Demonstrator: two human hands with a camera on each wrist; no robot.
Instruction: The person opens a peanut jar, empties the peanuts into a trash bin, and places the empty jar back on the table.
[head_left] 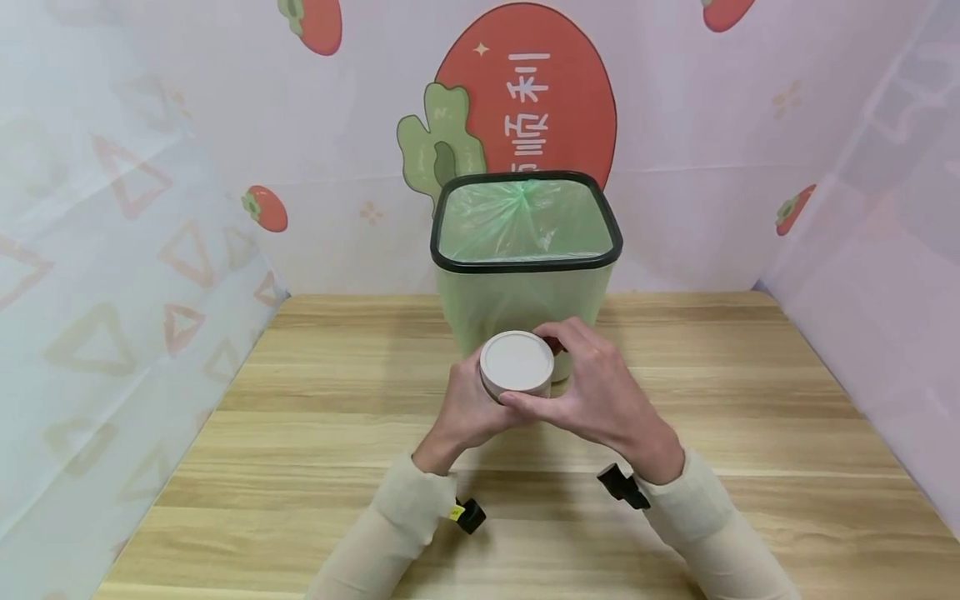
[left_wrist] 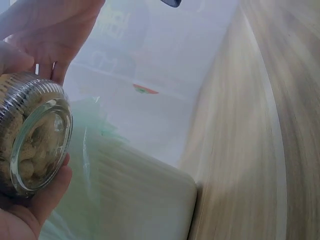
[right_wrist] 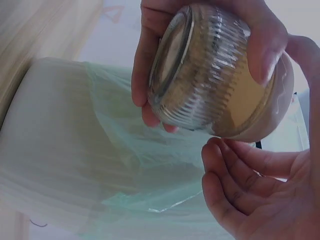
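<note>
Glass jar (right_wrist: 205, 70), ribbed, brownish lumpy contents, pale lid (head_left: 517, 362) on top, held up above the desk (head_left: 322, 400), in front of the bin (head_left: 525, 300). Left hand (head_left: 468, 400) has fingers wrapped around the jar body. Right hand (head_left: 603, 383) has thumb and fingers curved around the lid's edge, gripping it. Bin stands on the desk, black rim (head_left: 525, 267), green plastic liner (head_left: 480, 221). Strawberry-print backdrop (head_left: 690, 125) behind.
</note>
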